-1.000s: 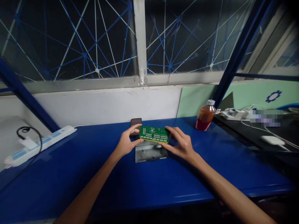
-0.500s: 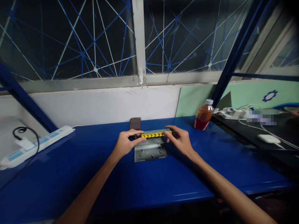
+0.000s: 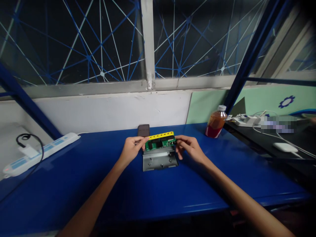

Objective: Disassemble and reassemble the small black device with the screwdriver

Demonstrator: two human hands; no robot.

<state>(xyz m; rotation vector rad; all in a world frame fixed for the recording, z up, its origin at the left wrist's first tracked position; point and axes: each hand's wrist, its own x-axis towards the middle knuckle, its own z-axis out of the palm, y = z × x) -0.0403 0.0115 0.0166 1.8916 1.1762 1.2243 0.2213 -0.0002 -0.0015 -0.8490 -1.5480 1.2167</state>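
Note:
A green circuit board [image 3: 160,143] with a yellow row of sockets [image 3: 161,135] along its far edge is held up in front of me, tilted so its component side shows. My left hand [image 3: 132,147] pinches its left end between thumb and fingers. At the board's right end, my right hand [image 3: 190,147] has its fingertips against the corner, with the lower fingers curled down. Just below the board, a dark grey open housing [image 3: 160,162] rests on the blue table [image 3: 158,194], its inner posts visible.
Behind the board a phone [image 3: 143,130] lies near the wall. A bottle of amber drink [image 3: 216,121] stands back right. On the left is a white power strip [image 3: 41,154] with a plugged-in black cable. A white charger [image 3: 285,147] and cables lie on the dark desk at right.
The board has been turned over lengthwise: its green component side now faces me, and the yellow sockets moved from the near edge to the far edge. My right fingers have shifted lower.

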